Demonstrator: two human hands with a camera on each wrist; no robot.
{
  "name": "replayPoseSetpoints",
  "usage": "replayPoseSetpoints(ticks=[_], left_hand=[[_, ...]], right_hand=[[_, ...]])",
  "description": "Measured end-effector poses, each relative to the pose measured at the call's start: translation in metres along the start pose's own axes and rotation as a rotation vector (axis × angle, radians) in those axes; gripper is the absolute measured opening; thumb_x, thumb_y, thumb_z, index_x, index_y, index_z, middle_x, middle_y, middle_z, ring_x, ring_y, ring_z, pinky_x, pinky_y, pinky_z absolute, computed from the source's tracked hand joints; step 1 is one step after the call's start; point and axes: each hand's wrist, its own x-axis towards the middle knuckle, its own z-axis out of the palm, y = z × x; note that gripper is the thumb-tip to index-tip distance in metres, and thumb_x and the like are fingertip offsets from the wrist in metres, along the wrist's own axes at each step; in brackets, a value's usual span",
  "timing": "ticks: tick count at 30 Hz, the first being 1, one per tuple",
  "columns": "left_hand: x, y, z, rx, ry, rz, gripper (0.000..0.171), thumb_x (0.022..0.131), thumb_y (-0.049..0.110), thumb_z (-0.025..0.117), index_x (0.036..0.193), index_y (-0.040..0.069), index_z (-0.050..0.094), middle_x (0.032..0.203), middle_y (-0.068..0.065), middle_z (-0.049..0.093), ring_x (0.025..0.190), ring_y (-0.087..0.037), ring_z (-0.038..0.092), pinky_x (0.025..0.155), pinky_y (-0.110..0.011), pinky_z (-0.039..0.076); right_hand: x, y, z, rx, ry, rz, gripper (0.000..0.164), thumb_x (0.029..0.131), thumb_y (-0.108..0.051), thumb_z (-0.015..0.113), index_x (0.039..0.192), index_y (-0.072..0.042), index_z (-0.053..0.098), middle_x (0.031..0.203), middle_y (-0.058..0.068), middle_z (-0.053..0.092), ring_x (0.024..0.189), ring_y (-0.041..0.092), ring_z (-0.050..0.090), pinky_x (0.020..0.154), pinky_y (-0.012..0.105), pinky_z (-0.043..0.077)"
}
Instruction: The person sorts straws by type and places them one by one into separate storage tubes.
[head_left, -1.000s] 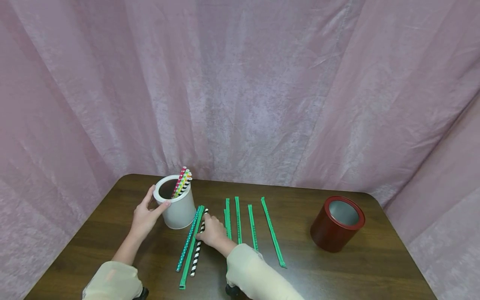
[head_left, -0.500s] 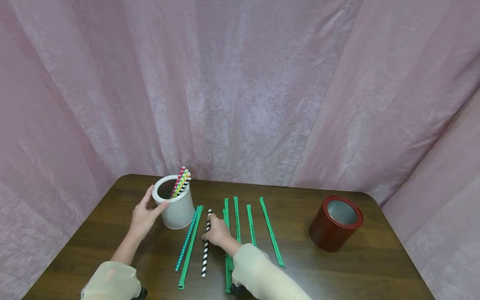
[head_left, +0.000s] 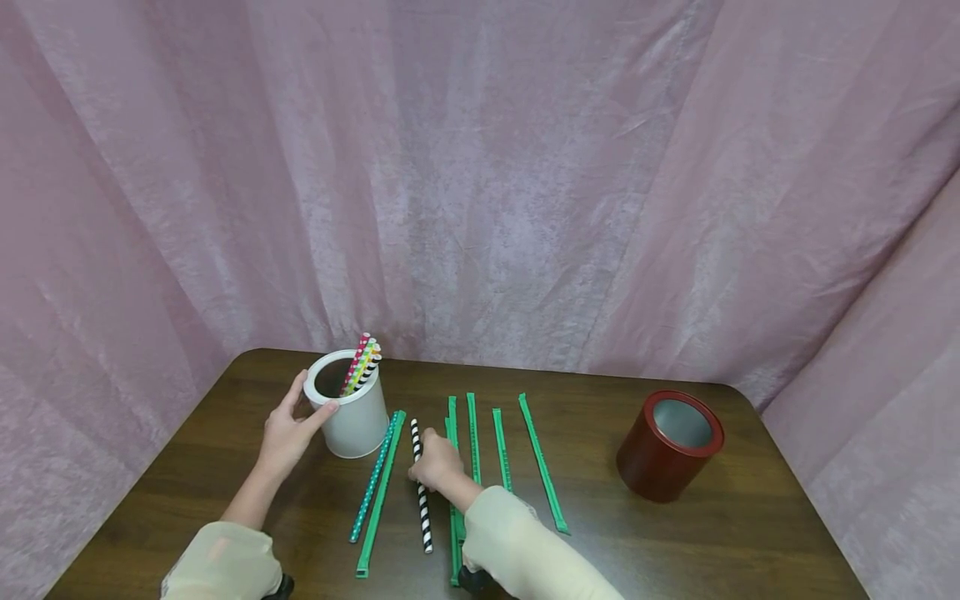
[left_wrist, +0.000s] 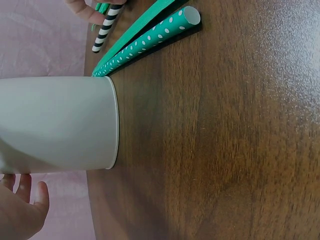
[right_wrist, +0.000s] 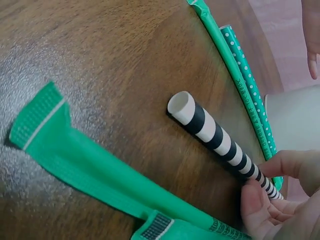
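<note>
In the head view, my left hand (head_left: 288, 437) holds a white cup (head_left: 356, 425) by its near left side, with the thumb and fingers spread around its rim. Several patterned straws (head_left: 363, 367) lean inside the cup. My right hand (head_left: 437, 461) pinches a black-and-white striped straw (head_left: 424, 521) that lies along the table. The right wrist view shows thumb and finger on the striped straw (right_wrist: 218, 138), its open end towards the camera. To its left lie a teal polka-dot straw (head_left: 367, 500) and a green-wrapped straw (head_left: 375, 525).
Several green-wrapped straws (head_left: 542, 467) lie to the right, some partly under the right forearm. A dark red cup (head_left: 660, 467) stands at the table's right side. Pink curtain (head_left: 480, 208) hangs behind the wooden table (head_left: 675, 550).
My right hand has moved the striped straw to the right, away from the green-wrapped straw, and its near end has swung right. The left hand stays on the white cup.
</note>
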Motion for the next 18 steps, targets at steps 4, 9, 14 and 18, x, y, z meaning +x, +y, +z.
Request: replayPoseSetpoints(ticks=[4,9,14,18], left_hand=[[0.000,0.000,0.000,0.002,0.003,-0.005,0.083,0.080,0.039,0.062,0.143,0.014,0.014,0.142,-0.018,0.029,0.128,-0.036,0.031,0.096,-0.053,0.034],[-0.001,0.000,0.000,0.005,0.004,-0.011,0.083,0.080,0.040,0.062,0.143,0.015,0.014,0.142,-0.019,0.029,0.127,-0.037,0.031,0.096,-0.054,0.033],[-0.001,0.001,0.000,-0.001,0.008,-0.017,0.082,0.080,0.040,0.062,0.143,0.015,0.014,0.142,-0.018,0.029,0.127,-0.037,0.031,0.097,-0.054,0.033],[-0.001,0.002,0.000,-0.006,0.013,-0.009,0.082,0.080,0.038,0.062,0.143,0.014,0.015,0.142,-0.018,0.029,0.127,-0.036,0.031,0.096,-0.054,0.033]], right_hand=[[-0.001,0.002,-0.003,0.052,-0.019,-0.015,0.044,0.071,-0.008,0.070,0.109,-0.001,0.049,0.068,0.007,0.054,0.036,0.014,0.047,0.033,0.023,0.039],[-0.002,0.003,-0.007,0.166,-0.047,-0.004,0.037,0.072,-0.006,0.067,0.105,-0.002,0.050,0.062,0.006,0.051,0.036,0.013,0.045,0.035,0.024,0.043],[0.000,-0.001,-0.012,0.255,-0.066,0.005,0.036,0.073,-0.004,0.065,0.106,-0.003,0.050,0.062,0.006,0.052,0.037,0.012,0.045,0.036,0.025,0.044],[-0.001,-0.007,-0.019,0.325,-0.084,-0.003,0.037,0.074,-0.001,0.064,0.107,-0.004,0.049,0.062,0.005,0.051,0.037,0.012,0.044,0.037,0.027,0.046]])
